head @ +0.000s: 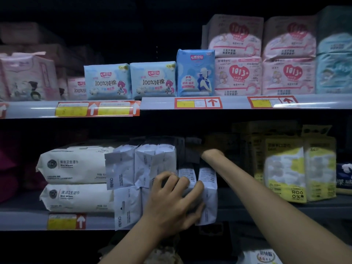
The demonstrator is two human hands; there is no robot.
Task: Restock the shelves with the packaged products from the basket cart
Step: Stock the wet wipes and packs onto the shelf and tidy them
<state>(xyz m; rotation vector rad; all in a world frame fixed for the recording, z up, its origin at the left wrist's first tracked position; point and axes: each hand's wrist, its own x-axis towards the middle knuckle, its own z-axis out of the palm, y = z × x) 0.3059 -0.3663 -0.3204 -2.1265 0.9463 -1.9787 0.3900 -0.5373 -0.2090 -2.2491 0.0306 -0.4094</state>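
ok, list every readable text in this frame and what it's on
"100%纯棉": light blue packs.
"七度空间": tall blue pack.
"1013+": pink packs.
"清洁卫生湿巾", "Wet Wipes": cream packs.
"0%": yellow pack.
Price tags and the small print on the white packs: too blurred to read.

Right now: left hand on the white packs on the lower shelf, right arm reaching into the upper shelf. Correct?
Not quite. The head view shows the right forearm reaching into the lower shelf, just right of the white packs, with its hand lost in the dark. The left hand is on those packs, as you said.
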